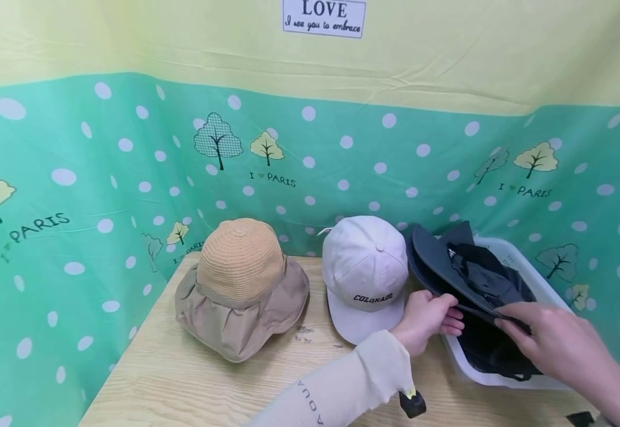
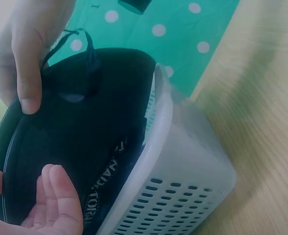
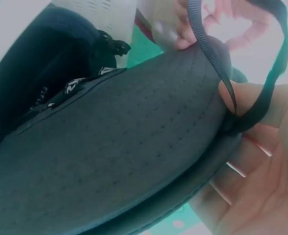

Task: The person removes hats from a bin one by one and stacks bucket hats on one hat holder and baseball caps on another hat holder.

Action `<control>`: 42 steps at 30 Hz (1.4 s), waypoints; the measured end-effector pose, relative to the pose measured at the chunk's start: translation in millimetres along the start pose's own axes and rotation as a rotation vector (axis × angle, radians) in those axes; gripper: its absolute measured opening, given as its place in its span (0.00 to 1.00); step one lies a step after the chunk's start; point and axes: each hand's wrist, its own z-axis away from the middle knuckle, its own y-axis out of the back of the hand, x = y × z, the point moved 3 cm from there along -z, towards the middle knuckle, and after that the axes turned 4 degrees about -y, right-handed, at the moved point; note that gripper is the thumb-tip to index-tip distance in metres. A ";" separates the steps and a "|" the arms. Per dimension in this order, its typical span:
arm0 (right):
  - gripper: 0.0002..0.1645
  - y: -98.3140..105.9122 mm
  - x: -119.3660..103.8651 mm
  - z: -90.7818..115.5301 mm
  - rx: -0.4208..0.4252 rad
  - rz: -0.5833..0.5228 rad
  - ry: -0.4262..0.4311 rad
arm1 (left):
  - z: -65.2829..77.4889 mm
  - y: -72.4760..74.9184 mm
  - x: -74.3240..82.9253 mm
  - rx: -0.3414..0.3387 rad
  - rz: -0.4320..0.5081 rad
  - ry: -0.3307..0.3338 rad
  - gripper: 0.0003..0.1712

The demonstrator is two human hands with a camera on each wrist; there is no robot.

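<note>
A dark wide-brimmed hat (image 1: 440, 264) is tilted over the white plastic basket (image 1: 549, 289), its stitched brim (image 3: 129, 132) bent into two layers. My left hand (image 1: 426, 319) pinches the brim's near edge between thumb and index finger, the other fingers loosely curled. Farther right, my right hand (image 1: 552, 335) grips the same brim with its thumb on top. The left wrist view shows that right thumb (image 2: 29, 90) pressing on the dark fabric. Beside it a thin black strap (image 3: 206, 46) loops up. White lettering (image 2: 103, 178) runs along a band at the hat.
Just left of the basket sits a white cap (image 1: 363, 261) marked COLORADO. A straw-crowned hat with a brown cloth brim (image 1: 242, 290) stands farther left on the wooden table (image 1: 181, 367). More black fabric (image 1: 483, 344) lies inside the basket. A polka-dot curtain (image 1: 310, 136) hangs behind.
</note>
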 end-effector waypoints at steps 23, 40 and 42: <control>0.10 7.4 -19.7 -26.5 -0.150 0.120 0.026 | 12.0 12.9 -6.5 -0.007 -0.390 -0.093 0.02; 0.07 40.3 5.7 -62.9 -0.095 0.148 -0.056 | 20.1 14.8 -20.7 -0.092 -0.453 -0.171 0.05; 0.11 45.8 14.1 -65.6 -0.075 0.162 -0.087 | 20.9 14.0 -23.0 -0.098 -0.411 -0.158 0.06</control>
